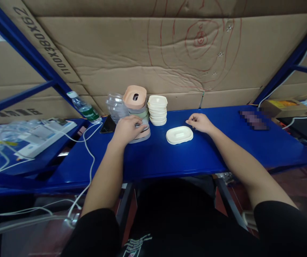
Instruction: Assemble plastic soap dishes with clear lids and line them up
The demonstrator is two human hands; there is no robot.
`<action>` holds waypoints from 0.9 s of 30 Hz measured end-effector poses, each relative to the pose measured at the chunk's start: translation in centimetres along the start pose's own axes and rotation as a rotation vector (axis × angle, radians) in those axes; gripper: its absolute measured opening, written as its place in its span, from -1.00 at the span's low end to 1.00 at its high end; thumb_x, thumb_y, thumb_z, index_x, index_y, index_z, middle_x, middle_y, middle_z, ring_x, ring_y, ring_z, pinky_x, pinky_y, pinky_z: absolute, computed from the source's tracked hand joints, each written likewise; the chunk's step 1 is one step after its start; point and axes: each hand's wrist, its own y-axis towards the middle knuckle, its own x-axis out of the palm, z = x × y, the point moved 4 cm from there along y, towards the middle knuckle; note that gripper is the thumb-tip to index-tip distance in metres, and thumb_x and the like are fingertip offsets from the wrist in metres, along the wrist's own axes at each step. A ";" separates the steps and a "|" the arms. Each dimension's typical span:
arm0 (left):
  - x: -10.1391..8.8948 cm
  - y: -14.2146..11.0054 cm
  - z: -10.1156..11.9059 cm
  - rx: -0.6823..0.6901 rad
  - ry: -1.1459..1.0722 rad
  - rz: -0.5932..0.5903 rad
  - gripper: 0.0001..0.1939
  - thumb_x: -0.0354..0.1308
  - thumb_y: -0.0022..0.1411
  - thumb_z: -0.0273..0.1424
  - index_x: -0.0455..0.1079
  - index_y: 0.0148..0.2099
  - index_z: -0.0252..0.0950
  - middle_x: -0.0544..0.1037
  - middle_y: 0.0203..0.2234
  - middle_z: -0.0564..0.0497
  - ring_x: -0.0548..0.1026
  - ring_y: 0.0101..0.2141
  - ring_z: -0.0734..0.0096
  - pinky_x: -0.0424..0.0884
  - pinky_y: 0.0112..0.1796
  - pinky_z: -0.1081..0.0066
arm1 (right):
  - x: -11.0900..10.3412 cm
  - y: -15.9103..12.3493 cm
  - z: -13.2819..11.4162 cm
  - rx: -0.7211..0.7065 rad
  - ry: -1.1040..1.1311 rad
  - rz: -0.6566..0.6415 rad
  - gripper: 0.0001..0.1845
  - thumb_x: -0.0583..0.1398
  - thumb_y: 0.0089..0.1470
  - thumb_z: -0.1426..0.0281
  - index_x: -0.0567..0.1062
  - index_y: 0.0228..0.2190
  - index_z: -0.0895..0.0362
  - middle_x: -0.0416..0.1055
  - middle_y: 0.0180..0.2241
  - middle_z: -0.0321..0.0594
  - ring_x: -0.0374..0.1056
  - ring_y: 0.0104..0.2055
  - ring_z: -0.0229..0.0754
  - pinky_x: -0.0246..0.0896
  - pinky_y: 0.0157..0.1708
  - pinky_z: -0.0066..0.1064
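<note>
My left hand is wrapped round the lower part of a stack of pink, grey and green plastic lids on the blue shelf. The topmost pink lid has an oval slot. Beside it stands a stack of cream trays. A single cream tray lies flat in front of that stack. My right hand rests just right of this tray, fingers curled, not touching it; nothing shows in it.
Behind the lid stack stand clear plastic shells, a dark phone and a water bottle. A white power strip with cables lies at left. Cardboard lines the back wall. Boxes sit at right.
</note>
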 end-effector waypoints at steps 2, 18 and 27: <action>-0.7 0.0 -0.1 -0.004 -0.090 0.052 -0.74 0.31 0.26 -0.15 0.60 -0.34 -0.22 0.74 -0.17 -0.14 0.68 -0.09 0.04 0.55 0.02 0.10 | -0.4 0.2 -0.1 -0.101 -0.100 0.108 -0.76 0.35 0.13 0.17 0.59 -0.38 0.09 0.50 -0.53 -0.28 0.40 -0.48 -0.20 0.21 -0.43 -0.34; 3.1 0.5 6.2 -0.203 -1.452 0.401 -0.31 0.64 -0.10 0.11 0.28 -0.44 -0.23 0.52 -0.55 0.15 0.51 -0.50 0.48 0.53 -0.36 0.42 | 3.3 -4.1 -7.9 -0.624 0.066 0.178 0.50 0.52 -0.23 -0.27 0.03 0.54 -0.07 0.13 0.51 0.08 0.22 0.46 0.34 0.31 0.33 0.15; 7.9 0.3 6.1 -0.240 -1.305 -0.078 -0.43 0.62 0.00 -0.05 0.46 -0.14 -0.25 0.66 -0.24 -0.01 0.63 -0.25 0.35 0.61 -0.09 0.23 | 2.0 -3.1 -6.0 -0.658 -0.149 -0.098 0.20 0.48 0.00 0.11 0.11 0.54 -0.13 0.02 0.59 -0.08 -0.02 0.60 0.30 -0.05 0.54 0.18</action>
